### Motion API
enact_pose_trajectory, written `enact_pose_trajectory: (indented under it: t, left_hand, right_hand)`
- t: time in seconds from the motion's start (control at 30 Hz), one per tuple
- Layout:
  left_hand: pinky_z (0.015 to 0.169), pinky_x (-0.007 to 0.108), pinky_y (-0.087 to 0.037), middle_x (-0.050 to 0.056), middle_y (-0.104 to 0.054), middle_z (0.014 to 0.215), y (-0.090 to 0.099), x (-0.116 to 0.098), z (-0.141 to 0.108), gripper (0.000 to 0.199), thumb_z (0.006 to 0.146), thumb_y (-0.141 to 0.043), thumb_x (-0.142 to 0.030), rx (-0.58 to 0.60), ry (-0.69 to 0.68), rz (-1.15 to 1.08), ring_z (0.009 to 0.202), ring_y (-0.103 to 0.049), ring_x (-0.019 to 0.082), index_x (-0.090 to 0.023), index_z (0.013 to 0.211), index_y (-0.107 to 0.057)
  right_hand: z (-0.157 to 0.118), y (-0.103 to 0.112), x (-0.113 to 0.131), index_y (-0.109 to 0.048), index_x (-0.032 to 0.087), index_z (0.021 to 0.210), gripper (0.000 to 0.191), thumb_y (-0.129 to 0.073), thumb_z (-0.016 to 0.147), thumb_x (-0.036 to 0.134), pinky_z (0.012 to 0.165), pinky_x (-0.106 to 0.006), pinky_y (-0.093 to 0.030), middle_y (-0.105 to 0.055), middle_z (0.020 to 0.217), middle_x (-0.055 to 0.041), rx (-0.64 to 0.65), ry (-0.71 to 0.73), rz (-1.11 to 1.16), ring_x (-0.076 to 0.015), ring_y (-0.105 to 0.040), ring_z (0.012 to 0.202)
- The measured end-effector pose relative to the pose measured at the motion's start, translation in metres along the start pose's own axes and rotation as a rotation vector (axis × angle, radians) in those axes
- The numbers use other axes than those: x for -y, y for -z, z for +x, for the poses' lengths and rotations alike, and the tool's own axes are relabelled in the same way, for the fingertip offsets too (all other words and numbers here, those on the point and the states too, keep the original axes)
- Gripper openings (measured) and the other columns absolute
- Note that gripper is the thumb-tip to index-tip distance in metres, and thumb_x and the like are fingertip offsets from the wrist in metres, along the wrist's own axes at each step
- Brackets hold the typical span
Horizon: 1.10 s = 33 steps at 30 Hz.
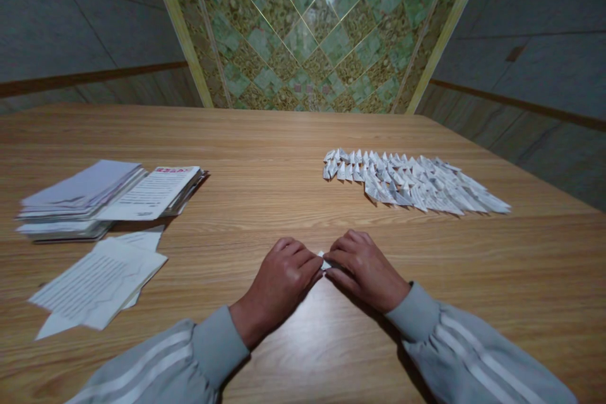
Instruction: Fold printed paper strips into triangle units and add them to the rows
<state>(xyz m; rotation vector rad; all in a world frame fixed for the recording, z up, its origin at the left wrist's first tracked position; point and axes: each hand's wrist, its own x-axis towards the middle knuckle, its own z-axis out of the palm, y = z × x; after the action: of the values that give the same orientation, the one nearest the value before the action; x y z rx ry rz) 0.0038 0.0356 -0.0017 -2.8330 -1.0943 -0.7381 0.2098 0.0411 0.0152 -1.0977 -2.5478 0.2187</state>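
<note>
Between the left hand (281, 278) and the right hand (362, 268), right at the fingertips: one small white paper piece (324, 262). Both hands are on it, left pinching the left end, right pinching the right end, thumbs toward the person, fingers curled over the far side. Most of it is covered by fingers, so can't tell from where I stand how far it's folded. Hands sit low over the wood-grain table (265, 183), whether they rest on it I can't tell. Beyond the right hand and off to its right: a batch of folded paper pieces (426, 183), pointed tips up, packed close in rows, some with grey print showing. Well to the left of the left hand: loose sheets (104, 274), overlapping at angles, the top one with lines of text. Farther out past those sheets, still on the left hand's side: a paper stack (76, 202), and against its right side, a printed sheet (154, 192) with a red heading, on top of more paper. Behind both hands, grey sleeves (220, 344) with white stripes. Straight ahead of the hands, past the table's far edge: a green and gold tiled wall (303, 38).
</note>
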Motion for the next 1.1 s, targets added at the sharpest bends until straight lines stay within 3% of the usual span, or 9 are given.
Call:
enact_pose_trajectory:
  t: [0.1,0.2,0.37,0.47,0.63,0.77,1.0,1.1]
  left_hand:
    - [0.071,0.035,-0.039,0.004,-0.07,0.076,-0.001,0.001,-0.001,0.016,0.096,-0.056,-0.022,-0.049,0.021,-0.05,0.071,-0.058,0.021,-0.016,0.089,-0.069]
    - [0.068,0.034,-0.039,0.004,-0.07,0.076,0.0,0.0,-0.002,0.016,0.095,-0.056,-0.022,-0.065,0.066,-0.122,0.07,-0.058,0.02,-0.017,0.09,-0.07]
    - [0.07,0.03,-0.043,0.004,-0.072,0.081,0.003,-0.003,-0.002,0.009,0.091,-0.064,-0.024,-0.109,0.225,-0.392,0.076,-0.061,0.019,-0.019,0.088,-0.071]
    - [0.069,0.029,-0.044,0.003,-0.07,0.077,0.005,-0.003,-0.001,0.01,0.09,-0.065,-0.021,-0.14,0.279,-0.463,0.075,-0.061,0.018,-0.019,0.082,-0.071]
    - [0.067,0.03,-0.043,0.005,-0.067,0.074,0.008,-0.006,0.0,0.015,0.092,-0.062,-0.023,-0.16,0.244,-0.451,0.073,-0.059,0.019,-0.016,0.08,-0.069]
    - [0.066,0.029,-0.043,0.005,-0.067,0.073,0.01,-0.008,0.001,0.015,0.091,-0.063,-0.023,-0.151,0.268,-0.515,0.072,-0.059,0.018,-0.016,0.08,-0.07]
    - [0.065,0.027,-0.047,0.005,-0.072,0.073,0.014,-0.004,0.005,0.01,0.08,-0.07,-0.024,-0.134,0.553,-0.92,0.069,-0.063,0.018,-0.016,0.075,-0.074]
    - [0.063,0.026,-0.048,0.005,-0.072,0.072,0.015,-0.004,0.005,0.01,0.078,-0.07,-0.023,-0.13,0.616,-1.052,0.067,-0.063,0.017,-0.014,0.074,-0.074]
  right_hand:
    - [0.001,-0.001,0.002,-0.072,0.019,0.099,0.02,-0.065,0.091,0.036,0.077,-0.034,-0.035,-0.066,0.086,-0.0058,-0.054,0.01,-0.037,-0.0215,-0.052,0.086]
    - [0.001,-0.003,0.003,-0.073,0.018,0.088,0.023,-0.058,0.096,0.033,0.073,-0.034,-0.034,-0.065,0.079,-0.0056,-0.139,0.022,-0.041,-0.0205,-0.05,0.081]
    - [0.0,-0.003,0.002,-0.074,0.019,0.086,0.025,-0.057,0.096,0.034,0.07,-0.032,-0.034,-0.064,0.08,-0.0061,-0.231,0.043,0.056,-0.0202,-0.049,0.081]
    - [0.0,-0.003,0.003,-0.075,0.019,0.086,0.026,-0.057,0.096,0.035,0.07,-0.031,-0.036,-0.063,0.081,-0.0068,-0.247,0.033,0.141,-0.0202,-0.05,0.082]
    - [0.0,-0.003,0.009,-0.072,0.017,0.087,0.02,-0.061,0.094,0.032,0.068,-0.03,-0.038,-0.064,0.073,-0.0039,-0.23,-0.004,0.318,-0.0181,-0.052,0.075]
    - [0.0,-0.001,0.011,-0.071,0.016,0.081,0.024,-0.058,0.096,0.029,0.067,-0.03,-0.038,-0.062,0.069,-0.0032,-0.245,0.007,0.341,-0.0173,-0.052,0.071]
    - [0.0,0.005,0.008,-0.075,0.017,0.08,0.029,-0.058,0.096,0.035,0.063,-0.029,-0.038,-0.061,0.064,-0.0025,-0.273,-0.05,0.446,-0.0163,-0.054,0.067]
    - [0.001,0.007,0.008,-0.074,0.017,0.077,0.031,-0.058,0.095,0.037,0.064,-0.029,-0.039,-0.061,0.062,-0.0016,-0.264,-0.064,0.499,-0.0152,-0.054,0.064]
